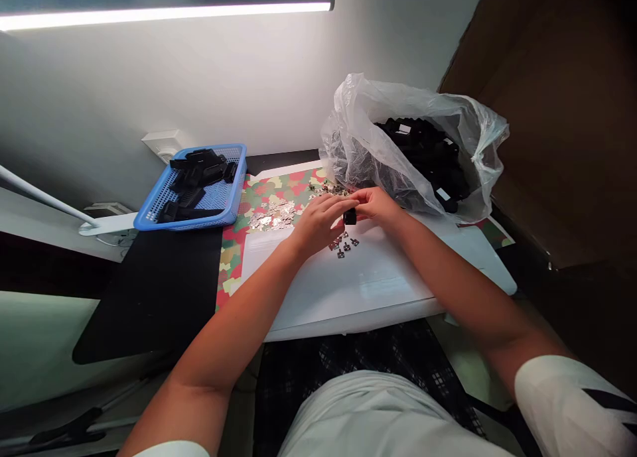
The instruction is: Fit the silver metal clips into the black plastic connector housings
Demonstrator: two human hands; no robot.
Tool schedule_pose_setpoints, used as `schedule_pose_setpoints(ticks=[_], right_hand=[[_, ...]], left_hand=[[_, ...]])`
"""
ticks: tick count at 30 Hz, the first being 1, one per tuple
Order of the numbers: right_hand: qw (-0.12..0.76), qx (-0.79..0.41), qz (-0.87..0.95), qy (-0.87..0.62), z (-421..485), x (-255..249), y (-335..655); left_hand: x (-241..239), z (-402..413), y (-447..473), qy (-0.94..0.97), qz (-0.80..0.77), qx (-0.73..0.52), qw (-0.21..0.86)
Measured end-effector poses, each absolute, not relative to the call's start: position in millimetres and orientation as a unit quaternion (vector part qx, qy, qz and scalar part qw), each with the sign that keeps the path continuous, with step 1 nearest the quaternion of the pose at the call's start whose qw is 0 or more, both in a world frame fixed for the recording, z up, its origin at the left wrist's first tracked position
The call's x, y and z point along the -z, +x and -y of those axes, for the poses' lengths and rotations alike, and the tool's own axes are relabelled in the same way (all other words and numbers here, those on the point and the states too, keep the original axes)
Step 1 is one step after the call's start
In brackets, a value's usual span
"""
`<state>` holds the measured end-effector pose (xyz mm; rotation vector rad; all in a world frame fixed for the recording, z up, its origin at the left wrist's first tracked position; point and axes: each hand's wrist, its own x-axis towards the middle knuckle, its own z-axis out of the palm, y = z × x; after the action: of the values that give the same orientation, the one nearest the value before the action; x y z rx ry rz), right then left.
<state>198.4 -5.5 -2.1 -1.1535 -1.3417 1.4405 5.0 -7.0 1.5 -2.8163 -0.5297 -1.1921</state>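
Observation:
Both hands meet over the white board (368, 284) at the middle of the table. My left hand (318, 223) and my right hand (375, 205) pinch a small black plastic part (350, 216) between their fingertips. Just below the hands lie several small metal clips (343, 245) on the board. A larger heap of shiny metal clips (276, 215) lies on the camouflage-patterned mat (231, 255) to the left of the hands.
A blue basket (219, 201) holding black parts stands at the back left. A clear plastic bag (413, 145) full of black parts sits at the back right. A black mat (154, 291) covers the left side. A lamp bar (164, 6) glows overhead.

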Motion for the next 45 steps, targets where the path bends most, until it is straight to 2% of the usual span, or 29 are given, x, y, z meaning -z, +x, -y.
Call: schedule_pose_setpoints(ticks=[7, 15, 24, 27, 32, 34, 45], right_hand=[[0.4, -0.628, 0.554, -0.372, 6, 7, 190], [0.416, -0.582, 0.582, -0.388, 10, -1, 186], [0.454, -0.559, 0.562, -0.406, 7, 3, 187], [0.487, -0.575, 0.496, -0.43, 3, 3, 192], [0.498, -0.594, 0.478, -0.413, 5, -1, 195], [0.506, -0.583, 0.489, -0.407, 6, -1, 193], [0.494, -0.548, 0.502, -0.452, 7, -1, 192]], left_hand=[[0, 7, 5, -0.904, 0.162, 0.393, -0.042], [1, 4, 4, -0.892, 0.126, 0.433, -0.034], [1, 1, 1, -0.894, 0.169, 0.412, -0.058], [2, 0, -1, -0.858, 0.207, 0.454, -0.12], [8, -8, -3, -0.755, 0.243, 0.504, -0.342], [11, -11, -3, -0.73, 0.235, 0.509, -0.391], [8, -7, 0, -0.716, 0.232, 0.527, -0.394]])
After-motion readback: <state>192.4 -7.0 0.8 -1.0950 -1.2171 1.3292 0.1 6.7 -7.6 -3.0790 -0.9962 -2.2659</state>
